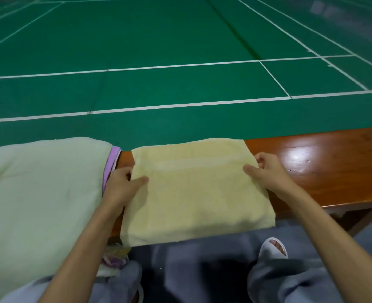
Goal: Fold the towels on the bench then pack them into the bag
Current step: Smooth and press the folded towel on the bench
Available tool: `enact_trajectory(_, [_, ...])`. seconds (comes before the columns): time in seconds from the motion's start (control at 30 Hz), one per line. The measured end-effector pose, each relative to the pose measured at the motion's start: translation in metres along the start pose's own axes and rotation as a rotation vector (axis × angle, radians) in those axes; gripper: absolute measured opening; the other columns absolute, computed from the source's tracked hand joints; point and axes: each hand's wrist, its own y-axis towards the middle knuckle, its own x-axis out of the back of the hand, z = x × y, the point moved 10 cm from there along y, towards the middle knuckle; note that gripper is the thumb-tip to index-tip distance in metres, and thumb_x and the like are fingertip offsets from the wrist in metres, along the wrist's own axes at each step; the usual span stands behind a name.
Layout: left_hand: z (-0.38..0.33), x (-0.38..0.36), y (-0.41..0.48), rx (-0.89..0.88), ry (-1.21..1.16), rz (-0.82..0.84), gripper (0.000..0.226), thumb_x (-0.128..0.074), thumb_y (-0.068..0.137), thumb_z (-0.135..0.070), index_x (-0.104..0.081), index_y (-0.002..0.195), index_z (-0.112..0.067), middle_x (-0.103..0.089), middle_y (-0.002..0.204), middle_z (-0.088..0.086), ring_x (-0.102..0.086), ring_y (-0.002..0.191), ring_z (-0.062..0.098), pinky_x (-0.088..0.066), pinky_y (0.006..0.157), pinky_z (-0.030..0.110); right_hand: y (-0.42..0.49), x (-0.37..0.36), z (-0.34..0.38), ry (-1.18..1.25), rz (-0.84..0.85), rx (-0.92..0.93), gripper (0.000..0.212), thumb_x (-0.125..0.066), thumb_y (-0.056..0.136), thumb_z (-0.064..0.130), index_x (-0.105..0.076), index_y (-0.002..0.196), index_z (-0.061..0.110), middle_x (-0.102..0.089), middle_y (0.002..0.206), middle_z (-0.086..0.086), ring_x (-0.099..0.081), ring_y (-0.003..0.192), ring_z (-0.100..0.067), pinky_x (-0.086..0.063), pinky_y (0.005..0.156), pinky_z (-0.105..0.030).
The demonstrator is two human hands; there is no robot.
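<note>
Pinching opposite side edges of the yellow towel (193, 193), flat on the bench (312, 162), left hand (123, 182) and right hand (266, 171) appear mid-fold. Next move likely requires another fold, edges aligned.

On bench (312, 162): min. 3 towels, i.e. 1 yellow towel (193, 193), 1 green towel (40, 189), 1 lilac towel (110, 165). 2 hands: left hand (123, 182), right hand (266, 171). Below bench: 1 slipper (272, 248).
</note>
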Motion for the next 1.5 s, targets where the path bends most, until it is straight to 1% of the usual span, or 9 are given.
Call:
enact_trajectory(0.07, [-0.004, 0.0, -0.003, 0.07, -0.258, 0.111, 0.01, -0.073, 0.094, -0.018, -0.066, 0.095, -0.024, -0.071, 0.099, -0.001, -0.068, 0.094, 0.022, -0.055, 0.079, 0.038, -0.002, 0.003, 0.005, 0.317, 0.088, 0.015, 0.033, -0.073, 0.092, 0.004, -0.057, 0.12, 0.012, -0.078, 0.077, -0.002, -0.076, 0.074, -0.021, -0.055, 0.055, -0.027])
enact_trajectory(0.2, [-0.023, 0.015, -0.006, -0.012, -0.429, 0.143, 0.041, -0.078, 0.086, -0.006, -0.063, 0.121, -0.022, -0.079, 0.102, -0.001, -0.075, 0.096, 0.024, -0.061, 0.079, 0.04, -0.007, 0.015, 0.025, 0.487, 0.208, 0.143, 0.068, -0.066, 0.089, -0.009, -0.048, 0.144, 0.024, -0.078, 0.081, -0.006, -0.072, 0.066, -0.013, -0.057, 0.058, -0.024])
enact_trajectory(0.3, [-0.04, 0.024, -0.01, -0.131, -0.392, 0.213, 0.055, -0.077, 0.084, 0.001, -0.063, 0.133, -0.022, -0.08, 0.101, 0.001, -0.076, 0.096, 0.023, -0.064, 0.08, 0.035, -0.011, 0.029, 0.041, 0.438, 0.252, 0.195, 0.055, -0.065, 0.086, -0.013, -0.057, 0.137, 0.006, -0.077, 0.081, 0.0, -0.069, 0.063, -0.006, -0.054, 0.054, -0.016])
enact_trajectory(0.47, [-0.058, 0.053, -0.016, -0.306, -0.107, 0.119, 0.035, -0.078, 0.084, 0.002, -0.076, 0.105, -0.026, -0.08, 0.088, -0.004, -0.077, 0.086, 0.018, -0.063, 0.069, 0.025, -0.019, 0.05, 0.061, 0.221, 0.268, 0.257, 0.04, -0.077, 0.075, -0.003, -0.072, 0.114, 0.002, -0.078, 0.098, -0.017, -0.073, 0.087, -0.02, -0.06, 0.073, -0.021])
enact_trajectory(0.63, [-0.081, 0.073, -0.02, -0.493, 0.194, -0.066, 0.027, -0.082, 0.085, -0.013, -0.074, 0.092, -0.038, -0.076, 0.076, -0.012, -0.071, 0.076, 0.004, -0.057, 0.066, 0.029, -0.015, 0.072, 0.087, -0.199, 0.025, 0.379, 0.026, -0.083, 0.08, 0.001, -0.079, 0.091, 0.025, -0.076, 0.073, 0.018, -0.065, 0.064, 0.004, -0.051, 0.062, -0.011])
enact_trajectory(0.77, [-0.11, 0.1, -0.04, -0.729, 0.165, -0.351, 0.016, -0.078, 0.088, -0.011, -0.079, 0.097, -0.024, -0.076, 0.081, -0.001, -0.068, 0.075, 0.01, -0.054, 0.067, 0.024, -0.027, 0.091, 0.119, -0.171, -0.299, 0.589, 0.028, -0.083, 0.082, 0.006, -0.077, 0.1, 0.027, -0.065, 0.075, 0.043, -0.063, 0.065, 0.011, -0.049, 0.063, -0.008])
enact_trajectory(1.0, [-0.105, 0.119, -0.073, -0.91, 0.068, -0.682, 0.009, -0.079, 0.09, -0.011, -0.079, 0.097, -0.006, -0.075, 0.089, 0.004, -0.069, 0.08, 0.017, -0.052, 0.077, 0.021, -0.051, 0.101, 0.12, 0.037, -0.52, 0.753, 0.023, -0.081, 0.083, 0.002, -0.078, 0.104, 0.01, -0.076, 0.101, 0.008, -0.072, 0.088, 0.002, -0.057, 0.085, -0.02])
enact_trajectory(1.2, [-0.059, 0.059, -0.063, -0.716, 0.3, -0.375, 0.024, -0.086, 0.074, -0.002, -0.07, 0.078, -0.019, -0.068, 0.075, -0.002, -0.06, 0.067, 0.016, -0.043, 0.063, 0.02, -0.044, 0.058, 0.059, -0.154, -0.274, 0.576, 0.044, -0.084, 0.072, -0.005, -0.07, 0.08, 0.035, -0.074, 0.084, 0.022, -0.07, 0.078, 0.004, -0.059, 0.076, -0.023])
enact_trajectory(1.5, [-0.012, 0.029, -0.041, -0.294, 0.818, 0.082, 0.034, -0.089, 0.066, -0.06, -0.07, 0.075, -0.033, -0.063, 0.083, -0.017, -0.058, 0.074, 0.009, -0.036, 0.055, 0.018, -0.045, 0.029, 0.003, -0.562, 0.38, 0.17, 0.024, -0.095, 0.064, 0.045, -0.078, 0.068, 0.029, -0.074, 0.071, 0.012, -0.068, 0.071, -0.009, -0.06, 0.072, -0.04])
